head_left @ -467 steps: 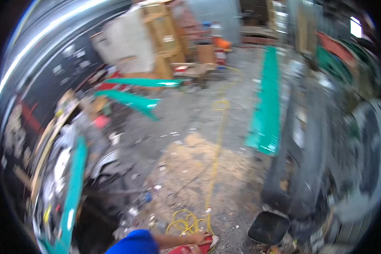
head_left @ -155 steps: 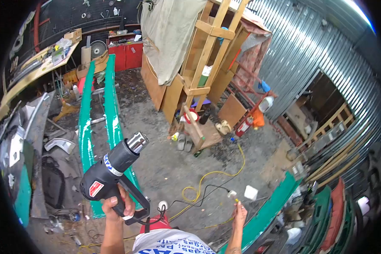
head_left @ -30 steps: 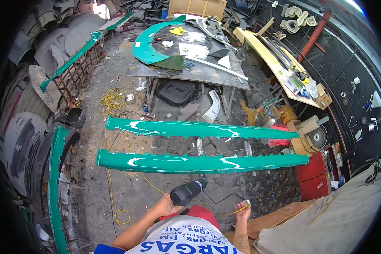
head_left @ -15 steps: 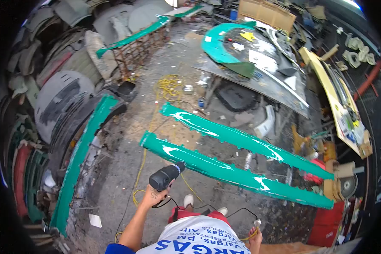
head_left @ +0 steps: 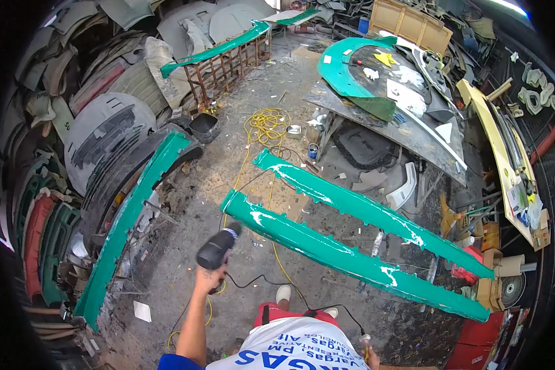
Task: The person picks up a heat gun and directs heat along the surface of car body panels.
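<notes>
My left hand [head_left: 213,272] is wrapped around the handle of a black drill-shaped power tool [head_left: 213,248], its front end pointing up and right. The tool is slightly blurred. It is nearest to the left end of the closer green panel [head_left: 302,239], a long glossy strip with white patches. A second green panel [head_left: 357,198] lies beyond it, roughly parallel. From the tool a black cord [head_left: 262,277] runs across to the pale plug connection [head_left: 365,341] at my right hand [head_left: 372,357]. That hand is low beside my shirt, closed around the connection and partly hidden.
Another green strip [head_left: 129,222] stands at left beside stacked bumpers [head_left: 61,228]. A yellow cord [head_left: 266,125] lies coiled on the floor. A work table [head_left: 407,145] bears a curved green piece [head_left: 339,71]. Cardboard boxes [head_left: 490,287] stand near the panels' right ends.
My left hand has swung the tool left, away from the closer green panel's edge. My right hand sits lower and is less visible. The view has shifted, so the surroundings appear further right.
</notes>
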`<state>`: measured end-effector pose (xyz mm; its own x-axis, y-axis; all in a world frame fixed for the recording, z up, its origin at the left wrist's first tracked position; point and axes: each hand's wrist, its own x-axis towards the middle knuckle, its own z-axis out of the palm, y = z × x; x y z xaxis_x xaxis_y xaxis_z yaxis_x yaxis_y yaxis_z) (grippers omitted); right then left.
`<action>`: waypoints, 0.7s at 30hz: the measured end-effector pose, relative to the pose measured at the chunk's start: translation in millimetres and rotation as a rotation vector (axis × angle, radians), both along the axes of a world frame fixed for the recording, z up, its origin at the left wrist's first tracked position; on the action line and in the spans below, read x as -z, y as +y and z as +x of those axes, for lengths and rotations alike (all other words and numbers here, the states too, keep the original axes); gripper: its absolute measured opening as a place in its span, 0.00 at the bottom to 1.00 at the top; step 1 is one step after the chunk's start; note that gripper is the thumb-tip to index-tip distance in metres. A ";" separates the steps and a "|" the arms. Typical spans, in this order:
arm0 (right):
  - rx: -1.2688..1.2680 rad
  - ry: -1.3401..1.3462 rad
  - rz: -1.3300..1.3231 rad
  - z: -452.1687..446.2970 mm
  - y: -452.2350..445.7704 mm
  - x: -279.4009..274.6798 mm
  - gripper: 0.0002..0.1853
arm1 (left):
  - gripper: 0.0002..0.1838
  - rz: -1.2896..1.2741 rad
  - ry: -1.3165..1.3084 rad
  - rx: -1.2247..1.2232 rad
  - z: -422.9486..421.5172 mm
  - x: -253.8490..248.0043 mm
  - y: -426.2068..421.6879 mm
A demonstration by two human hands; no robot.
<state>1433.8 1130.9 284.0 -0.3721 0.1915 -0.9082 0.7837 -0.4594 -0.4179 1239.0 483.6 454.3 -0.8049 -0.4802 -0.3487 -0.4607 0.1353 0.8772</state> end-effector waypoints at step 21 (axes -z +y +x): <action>0.005 0.015 0.052 42.6 7.8 -0.4 0.11 | 0.07 -0.184 0.150 -0.070 -39.0 12.9 -15.2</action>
